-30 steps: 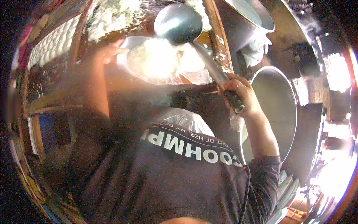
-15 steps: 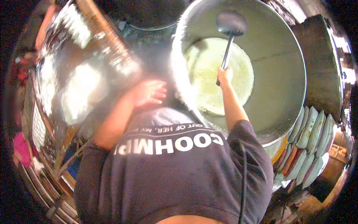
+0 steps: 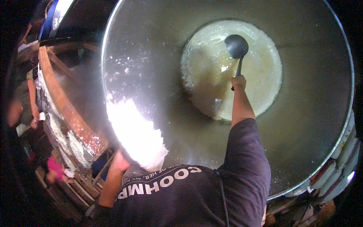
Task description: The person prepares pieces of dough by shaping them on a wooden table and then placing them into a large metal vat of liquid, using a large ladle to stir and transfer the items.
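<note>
A deep metal vat (image 3: 310,113) fills most of the view, with cloudy pale liquid (image 3: 261,87) lying in its round bottom. My right hand (image 3: 238,81) is closed around the handle of a dark metal ladle (image 3: 236,46) and reaches down into the vat. The ladle's bowl is over the liquid; whether it touches the surface I cannot tell. At the vat's near left edge, my left hand (image 3: 120,160) is against the rim, its fingers mostly hidden. Beside it, an overexposed white patch (image 3: 136,132) covers the inner wall, too bright to make out.
A wooden-edged trough (image 3: 66,106) smeared with white residue stands left of the vat. Beyond it, another person's arm (image 3: 33,100) and someone in pink (image 3: 56,169) are at the far left. Stacked filled sacks (image 3: 334,174) sit against the vat's right side.
The view has swung closer over the vat, which now looks larger. My left hand has gone from before my chest to the vat's rim. The ladle stays in my right hand.
</note>
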The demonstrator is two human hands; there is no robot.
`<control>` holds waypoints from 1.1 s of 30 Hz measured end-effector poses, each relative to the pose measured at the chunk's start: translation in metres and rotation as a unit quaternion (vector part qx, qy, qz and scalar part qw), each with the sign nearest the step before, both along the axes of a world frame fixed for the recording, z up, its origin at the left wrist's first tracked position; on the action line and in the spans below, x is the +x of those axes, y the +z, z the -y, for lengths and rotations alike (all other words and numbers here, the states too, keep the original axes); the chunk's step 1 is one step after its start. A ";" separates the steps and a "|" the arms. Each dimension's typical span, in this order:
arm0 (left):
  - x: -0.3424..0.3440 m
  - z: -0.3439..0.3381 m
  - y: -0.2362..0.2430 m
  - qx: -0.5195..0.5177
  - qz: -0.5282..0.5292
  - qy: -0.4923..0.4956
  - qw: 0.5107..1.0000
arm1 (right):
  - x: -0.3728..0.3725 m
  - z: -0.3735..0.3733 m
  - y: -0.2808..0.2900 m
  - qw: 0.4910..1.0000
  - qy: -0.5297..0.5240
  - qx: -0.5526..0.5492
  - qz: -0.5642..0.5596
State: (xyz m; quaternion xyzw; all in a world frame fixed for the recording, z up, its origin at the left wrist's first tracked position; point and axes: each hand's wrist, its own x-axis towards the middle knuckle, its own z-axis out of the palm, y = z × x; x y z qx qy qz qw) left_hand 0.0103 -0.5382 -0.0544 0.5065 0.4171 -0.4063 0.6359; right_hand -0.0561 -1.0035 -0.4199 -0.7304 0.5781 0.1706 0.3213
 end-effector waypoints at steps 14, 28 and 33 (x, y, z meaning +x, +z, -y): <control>0.010 0.014 0.022 0.050 0.077 -0.098 0.991 | -0.021 -0.094 0.071 0.875 -0.051 0.454 0.158; 0.029 0.084 0.060 -0.244 0.312 -0.195 0.897 | -0.070 -0.110 0.362 0.902 -0.066 0.346 0.251; 0.046 0.034 0.149 -0.391 0.434 -0.164 0.795 | -0.062 -0.166 0.467 0.949 0.032 0.151 0.274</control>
